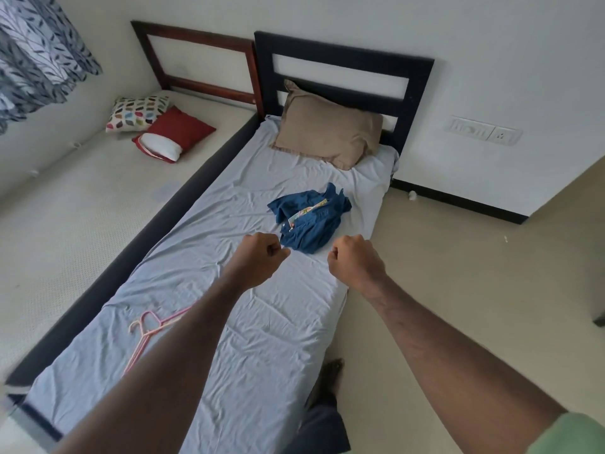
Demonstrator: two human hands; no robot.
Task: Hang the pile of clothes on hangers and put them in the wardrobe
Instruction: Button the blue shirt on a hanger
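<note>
Both hands are balling into empty fists over the bed (229, 322), left hand (258, 257) and right hand (355, 262) hovering just short of the blue shirt (311, 221) at 12 o'clock, probably lining up a grab. Pink hangers (147, 329) are waiting at 8 o'clock, handy for next.

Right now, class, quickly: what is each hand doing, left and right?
Left hand: fingers curled into a fist, holding nothing, above the bed sheet.
Right hand: also a closed fist, holding nothing, near the blue clothes.
</note>
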